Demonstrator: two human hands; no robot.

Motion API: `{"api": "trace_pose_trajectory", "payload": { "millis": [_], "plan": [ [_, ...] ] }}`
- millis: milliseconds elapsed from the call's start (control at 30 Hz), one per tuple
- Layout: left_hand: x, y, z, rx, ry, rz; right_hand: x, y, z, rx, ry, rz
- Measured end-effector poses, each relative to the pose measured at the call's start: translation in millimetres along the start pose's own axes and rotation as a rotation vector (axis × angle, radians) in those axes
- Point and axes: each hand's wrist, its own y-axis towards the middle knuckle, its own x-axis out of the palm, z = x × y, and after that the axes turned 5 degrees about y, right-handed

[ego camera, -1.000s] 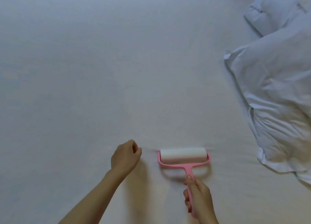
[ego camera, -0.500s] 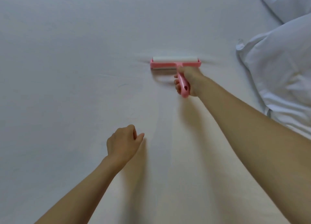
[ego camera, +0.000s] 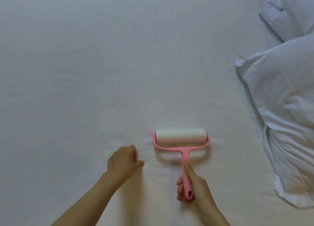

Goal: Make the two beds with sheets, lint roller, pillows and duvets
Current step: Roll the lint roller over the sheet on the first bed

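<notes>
A white sheet (ego camera: 85,56) covers the bed, faintly creased near its middle. The left grip (ego camera: 123,161) rests on it clenched, fingers curled under, with nothing seen inside. Just beside it, the pink lint roller (ego camera: 181,136) lies with its roll on the sheet. The right grip (ego camera: 195,188) clasps the roller's handle, one finger stretched along it. A rumpled white pillow (ego camera: 285,107) lies at the right edge, with a second pillow (ego camera: 292,13) beyond it.

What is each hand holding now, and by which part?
The right hand grips the pink lint roller by its handle's lower end. The left hand seems to hold nothing.
</notes>
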Motion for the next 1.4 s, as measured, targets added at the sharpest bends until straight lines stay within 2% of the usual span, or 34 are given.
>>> {"api": "trace_pose_trajectory", "payload": {
  "millis": [67, 167, 333, 400, 467, 567, 667, 833, 967, 1100, 1233, 1300, 1400],
  "plan": [
    [-3.6, 3.1, -0.6, 0.019, 0.011, -0.076, 4.9, -0.8, -10.2, -0.015, -0.094, 0.007],
    [-3.9, 6.8, -1.5, 0.02, -0.014, -0.105, 29.0, 19.7, -60.4, -0.093, -0.15, -0.008],
    [2.2, 9.0, 1.1, 0.01, 0.039, -0.053, 84.8, 69.8, -157.8, -0.367, 0.003, -0.064],
    [3.9, 9.3, 2.2, 0.007, 0.054, -0.039, 93.1, 74.2, -177.2, -0.457, 0.02, -0.065],
    [5.1, 9.8, 2.4, -0.001, 0.048, -0.031, 89.9, 73.4, -176.1, -0.47, 0.035, -0.091],
    [6.3, 10.1, 2.1, -0.01, 0.023, -0.005, 68.8, 69.5, -131.9, -0.443, 0.02, -0.098],
    [13.2, 2.9, 0.2, 0.007, -0.002, 0.052, 34.0, 53.6, -54.6, -0.353, 0.123, -0.11],
    [37.3, -40.2, -6.6, 0.076, -0.054, 0.307, -31.8, -16.0, 72.4, -0.157, 0.269, -0.126],
    [69.6, -83.6, -4.4, 0.11, -0.017, 0.319, -59.1, -77.8, 104.7, -0.184, 0.246, -0.051],
    [84.7, -104.0, 3.8, 0.076, -0.029, 0.248, -71.6, -83.6, 48.2, -0.279, 0.171, -0.035],
    [89.3, -110.2, 19.5, 0.071, -0.074, 0.279, -67.0, -34.4, -54.8, -0.499, 0.092, -0.054],
    [91.6, -110.6, 29.3, 0.083, -0.094, 0.295, -65.1, -2.1, -100.3, -0.501, 0.073, -0.1],
    [98.0, -109.1, 39.5, 0.107, -0.103, 0.306, -71.9, 31.2, -123.3, -0.443, 0.013, -0.056]
  ]
}}
